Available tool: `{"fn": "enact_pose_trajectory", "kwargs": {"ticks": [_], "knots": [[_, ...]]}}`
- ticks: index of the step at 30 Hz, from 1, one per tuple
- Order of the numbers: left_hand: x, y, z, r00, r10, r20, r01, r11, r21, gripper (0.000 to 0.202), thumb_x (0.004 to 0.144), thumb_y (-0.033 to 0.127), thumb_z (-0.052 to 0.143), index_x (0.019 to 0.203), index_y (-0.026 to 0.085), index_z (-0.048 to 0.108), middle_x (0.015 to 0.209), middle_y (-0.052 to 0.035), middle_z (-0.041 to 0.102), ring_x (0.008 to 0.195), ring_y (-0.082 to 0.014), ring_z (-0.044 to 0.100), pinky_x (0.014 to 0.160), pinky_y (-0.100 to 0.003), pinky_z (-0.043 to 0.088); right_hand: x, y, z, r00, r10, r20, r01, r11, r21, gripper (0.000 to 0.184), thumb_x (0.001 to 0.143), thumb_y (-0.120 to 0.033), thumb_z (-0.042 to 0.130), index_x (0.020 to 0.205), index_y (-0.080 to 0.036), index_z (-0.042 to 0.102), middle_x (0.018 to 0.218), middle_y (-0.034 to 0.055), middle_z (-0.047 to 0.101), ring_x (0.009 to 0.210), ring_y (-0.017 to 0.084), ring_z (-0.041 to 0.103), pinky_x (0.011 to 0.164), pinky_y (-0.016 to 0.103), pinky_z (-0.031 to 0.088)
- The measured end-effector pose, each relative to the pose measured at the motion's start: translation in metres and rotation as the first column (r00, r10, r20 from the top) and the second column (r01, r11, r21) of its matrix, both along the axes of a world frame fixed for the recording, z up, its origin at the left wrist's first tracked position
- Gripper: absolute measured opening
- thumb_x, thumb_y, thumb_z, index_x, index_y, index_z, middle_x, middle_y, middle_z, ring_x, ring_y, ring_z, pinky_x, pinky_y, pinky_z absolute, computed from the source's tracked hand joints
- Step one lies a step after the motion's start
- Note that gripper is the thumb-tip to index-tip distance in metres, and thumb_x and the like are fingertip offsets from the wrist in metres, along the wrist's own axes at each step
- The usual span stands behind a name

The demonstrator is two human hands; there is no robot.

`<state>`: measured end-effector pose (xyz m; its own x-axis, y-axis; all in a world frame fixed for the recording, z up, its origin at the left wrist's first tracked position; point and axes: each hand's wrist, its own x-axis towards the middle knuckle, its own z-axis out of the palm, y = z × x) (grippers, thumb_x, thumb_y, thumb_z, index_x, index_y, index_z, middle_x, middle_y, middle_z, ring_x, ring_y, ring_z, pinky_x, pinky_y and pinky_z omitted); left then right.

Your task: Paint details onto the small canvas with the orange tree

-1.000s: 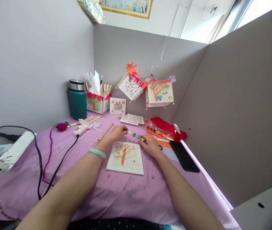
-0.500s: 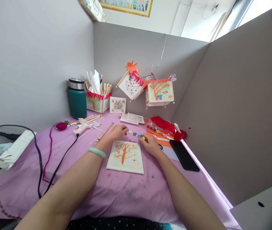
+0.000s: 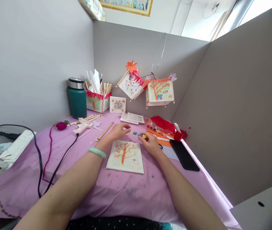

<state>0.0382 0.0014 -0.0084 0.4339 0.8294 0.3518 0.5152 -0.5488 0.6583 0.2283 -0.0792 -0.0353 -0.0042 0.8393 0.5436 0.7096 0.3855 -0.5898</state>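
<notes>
A strip of small paint pots (image 3: 135,133), with white, green, blue and yellow ones in a row, is held above the far edge of a square canvas (image 3: 125,157). My right hand (image 3: 150,142) is closed around the strip's blue and yellow end. At the white end, my left hand (image 3: 120,131) has its curled fingers against the strip; the exact contact is small and partly hidden. The canvas lies flat between my forearms and bears an orange tree over pale green marks.
Left are a pink glue gun (image 3: 81,127), wooden sticks (image 3: 104,132), a magenta yarn ball (image 3: 61,126) and a green tumbler (image 3: 77,100). A black phone (image 3: 184,155) and red cup (image 3: 179,135) lie right. Decorated lanterns (image 3: 160,92) hang behind.
The strip has tilted and shifted slightly, with more of its yellow end showing at my right hand. My left fingers have opened a little and moved slightly right.
</notes>
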Motion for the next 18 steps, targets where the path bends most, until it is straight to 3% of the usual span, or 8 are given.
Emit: {"fn": "enact_pose_trajectory", "kwargs": {"ticks": [3,5,10,18], "knots": [[0.004,-0.006,0.000,0.986,-0.152,0.074,0.149,0.988,0.043,0.033,0.072,0.035,0.063,0.100,0.019,0.066,0.103,-0.0029,0.068,0.087,-0.0156,0.061,0.076,-0.022,0.046,-0.003,-0.002,0.002,1.000,0.021,0.007,-0.021,1.000,-0.001,0.029,0.081,-0.038,0.053,0.098,-0.017,0.065,0.077,0.0028,0.067,0.062,0.014,0.056,0.062,0.025,0.043],[0.008,-0.010,0.000,0.975,-0.219,0.041,0.214,0.972,0.098,0.029,0.072,0.033,0.064,0.097,0.019,0.067,0.100,-0.0026,0.069,0.089,-0.0156,0.061,0.076,-0.022,0.046,-0.005,-0.003,0.003,0.999,0.046,0.002,-0.046,0.999,-0.007,0.029,0.080,-0.037,0.053,0.099,-0.017,0.064,0.078,0.0025,0.066,0.063,0.014,0.056,0.063,0.025,0.043],[0.013,-0.017,-0.002,0.970,-0.225,-0.088,0.238,0.950,0.200,0.021,0.077,0.034,0.059,0.091,0.019,0.066,0.088,-0.0010,0.069,0.076,-0.0131,0.060,0.071,-0.022,0.044,-0.008,-0.002,0.002,0.993,0.107,-0.057,-0.108,0.994,-0.009,0.030,0.081,-0.038,0.053,0.100,-0.017,0.062,0.084,0.0031,0.066,0.071,0.015,0.058,0.068,0.027,0.045],[0.009,-0.017,-0.002,0.965,-0.203,-0.165,0.247,0.915,0.319,0.023,0.083,0.037,0.053,0.094,0.021,0.065,0.086,-0.0013,0.067,0.077,-0.0129,0.059,0.070,-0.022,0.041,-0.006,0.000,0.000,0.986,0.128,-0.106,-0.132,0.991,-0.033,0.028,0.081,-0.035,0.052,0.102,-0.018,0.060,0.082,0.0023,0.064,0.068,0.014,0.057,0.065,0.026,0.045]]}}
